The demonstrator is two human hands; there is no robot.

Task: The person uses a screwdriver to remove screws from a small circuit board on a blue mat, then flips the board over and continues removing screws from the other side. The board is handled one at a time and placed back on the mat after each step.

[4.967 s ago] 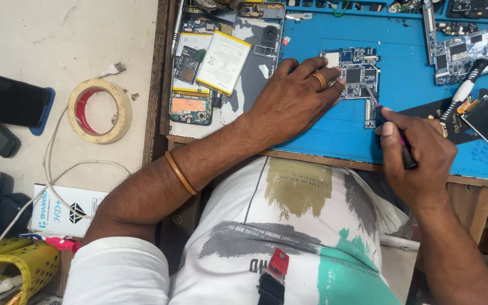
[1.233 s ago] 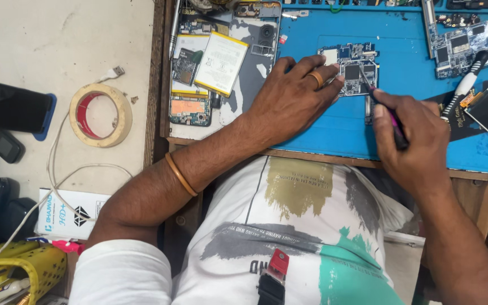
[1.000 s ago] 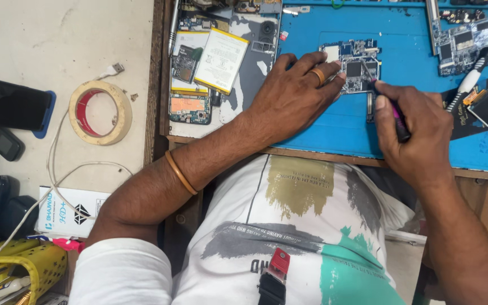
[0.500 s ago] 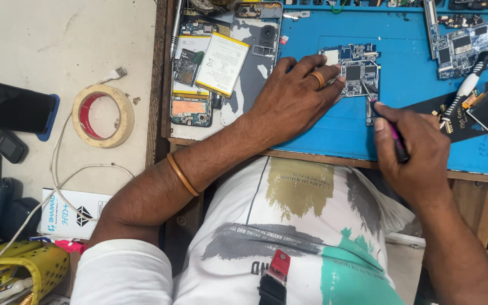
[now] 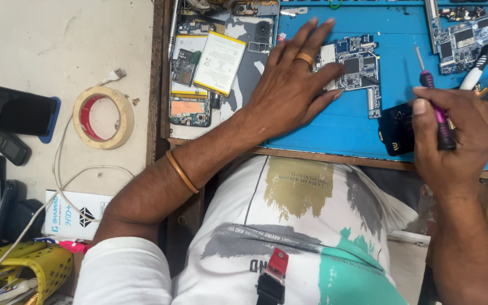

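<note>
My left hand, with a gold ring, lies flat on the blue work mat, its fingers spread and touching the left edge of a small blue circuit board. My right hand is closed around a pink-handled screwdriver held upright, tip up, to the right of that board and clear of it. Under the right hand lies a small black part.
An opened phone with a white battery lies left of the mat. A second circuit board and a white-and-black tool sit at the upper right. A roll of tape, a white cable, dark phones and a yellow basket are on the left.
My right hand has moved right, away from the circuit board, and turned the screwdriver tip upward. My left hand has opened flatter beside the board.
</note>
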